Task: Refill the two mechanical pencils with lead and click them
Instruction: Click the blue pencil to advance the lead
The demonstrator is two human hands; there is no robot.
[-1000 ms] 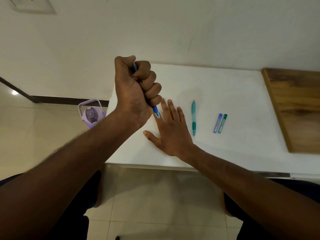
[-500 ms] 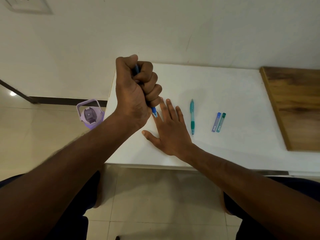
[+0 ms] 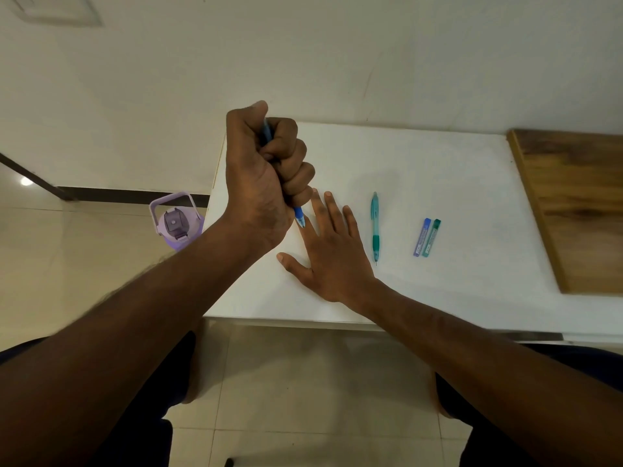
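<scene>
The left hand (image 3: 266,176) grips the blue pencil (image 3: 298,220) in a fist, tip down toward the bench (image 3: 438,170). The right hand (image 3: 332,251) lies flat, fingers spread, beside the tip. The teal pencil (image 3: 375,227) lies just right of the right hand, its long axis pointing away from the person, so the right hand is nearer.

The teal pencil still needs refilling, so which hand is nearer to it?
Right. The right hand lies flat on the table just beside the teal pencil, not touching it. The left hand is farther off, raised, gripping the blue pencil.
</scene>
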